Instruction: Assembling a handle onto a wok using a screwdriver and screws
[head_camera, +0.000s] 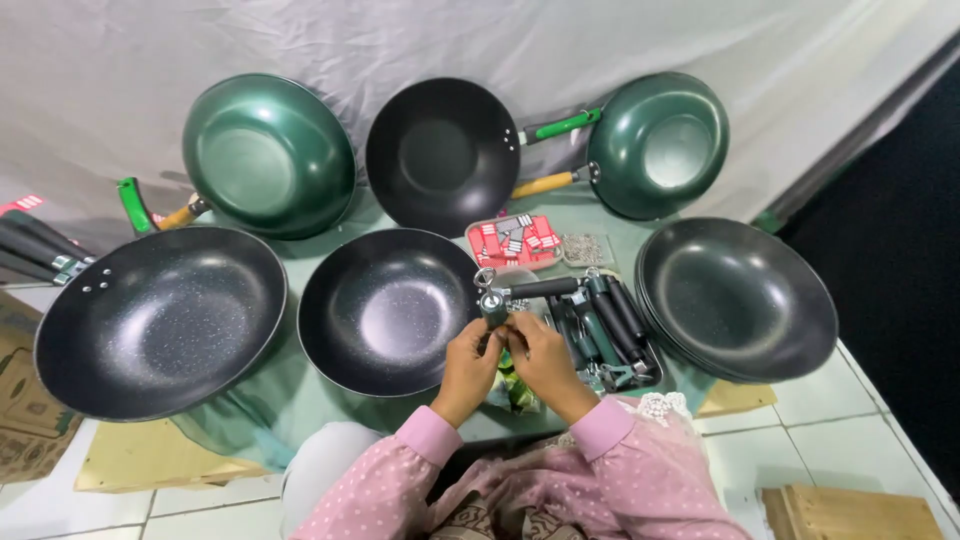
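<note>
Both hands (508, 352) hold a pan handle (525, 292) above the green-covered table (330, 400).

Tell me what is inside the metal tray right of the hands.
The metal tray holds a pile of black and green pan handles lying lengthwise. The tray's floor and any handles lower in the pile are covered; the right hand hides its near-left corner.

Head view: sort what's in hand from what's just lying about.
In hand:
- left hand and right hand, both on a dark pan handle
- tray of spare handles beside them
- black wok without a handle just ahead

Lying about:
- green woks at the back
- stacked black woks
- red packet tray
</note>
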